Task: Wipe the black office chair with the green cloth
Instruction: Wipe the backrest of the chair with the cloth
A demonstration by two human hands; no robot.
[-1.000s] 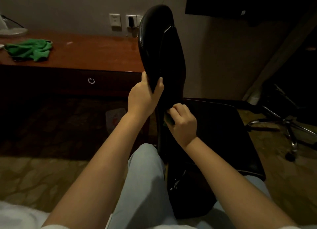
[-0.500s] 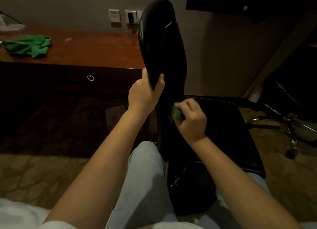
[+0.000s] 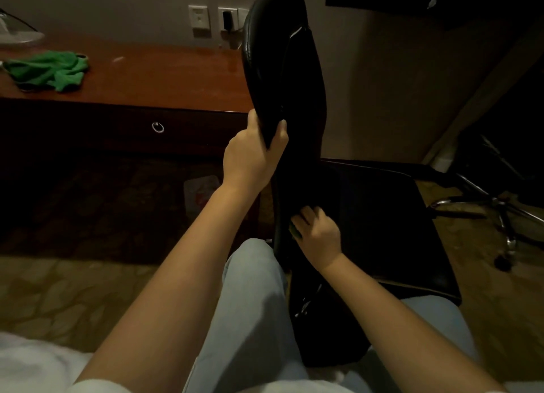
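Black leather covers the one chair (image 3: 282,69), which stands between the person's knees. Its backrest is seen edge-on, long axis nearly upright and top toward the wall, and the seat (image 3: 382,216) spreads out to the right. There are two green cloths. Only a sliver shows of the cloth (image 3: 295,230) in use, low on the backrest. The right hand (image 3: 319,233) has its fingers curled round it and holds it against the leather. Higher up, the left hand (image 3: 256,154) clamps the backrest edge, thumb on one side and fingers on the other. A chrome base (image 3: 500,216) lies near the seat on the right. The spare cloth (image 3: 50,72) sits crumpled, well apart, at the left end of the wooden desk (image 3: 164,77). Three wall plates (image 3: 199,20) show above the desk, the third partly hidden by the backrest.
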